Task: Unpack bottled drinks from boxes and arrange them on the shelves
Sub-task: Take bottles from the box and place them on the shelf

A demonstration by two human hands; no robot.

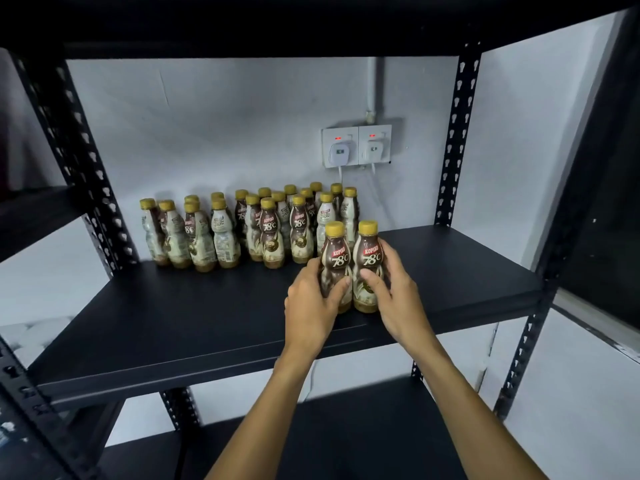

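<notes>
Item, black metal shelf board (173,323): cluster of gold-capped brown-and-cream plastic coffee bottles (242,233) standing beyond and left of the fingers. Left hand (310,306), fingers curled round one gold-capped brown plastic bottle (334,252); right hand (398,299), fingers wrapped round the twin bottle (370,252); both upright, touching, bases seemingly on the board. Handling: slide the pair straight back from the fingers to the cluster's right end, labels forward, loosening only once seated.

gold-capped brown-and-cream bottles (263,230), black shelf (173,317).
</notes>
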